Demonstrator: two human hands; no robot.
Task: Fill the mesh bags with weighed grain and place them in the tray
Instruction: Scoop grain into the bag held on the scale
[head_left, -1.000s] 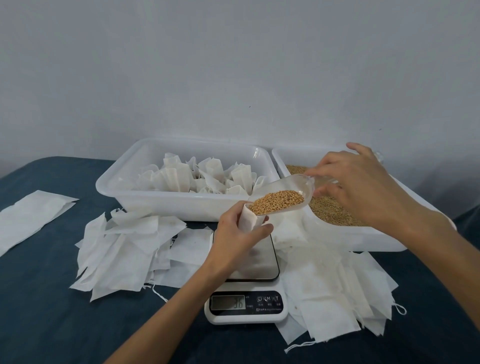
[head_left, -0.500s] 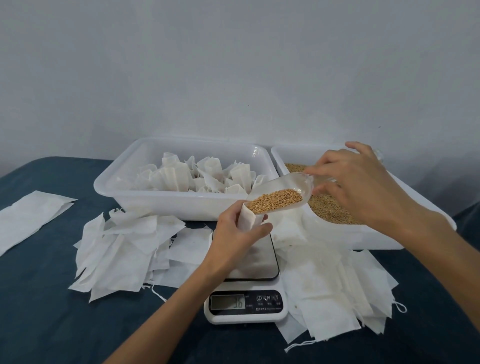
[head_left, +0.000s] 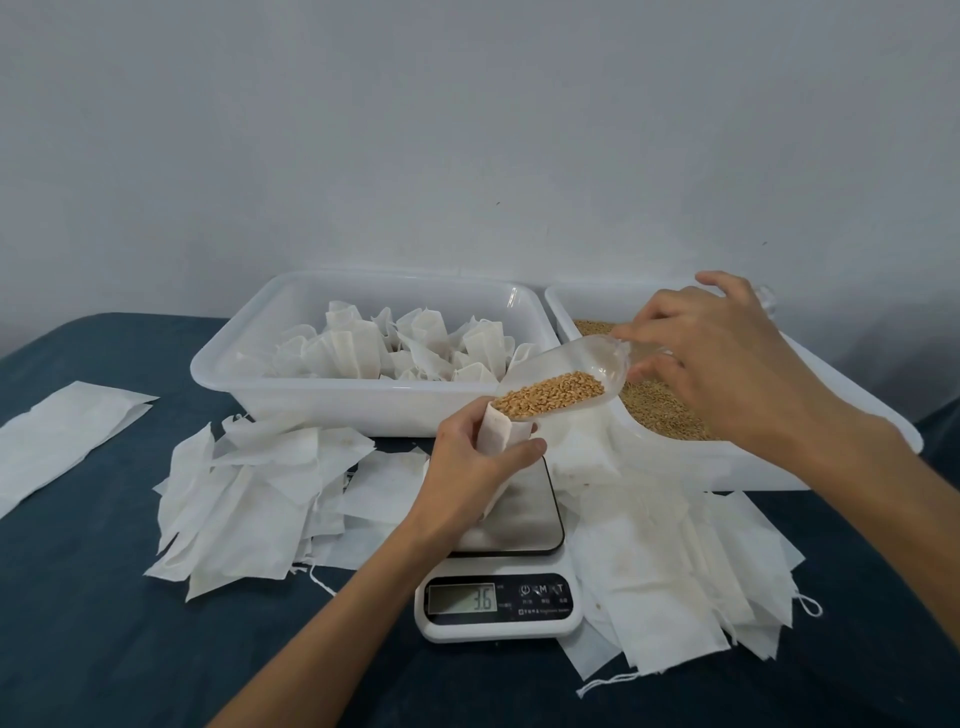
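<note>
L hand (head_left: 475, 457) grips mesh bag (head_left: 501, 434) upright over scale (head_left: 511, 525); R hand (head_left: 711, 358) pinches scoop (head_left: 558, 382) w/ grain at bag mouth. Bag soft, light; hold near rim, keep mouth open.

Two forearms in view, both bare to the frame edge. Left hand (head_left: 475, 457) and right hand (head_left: 727, 358) ungloved. Nails short. Forearms slender.
</note>
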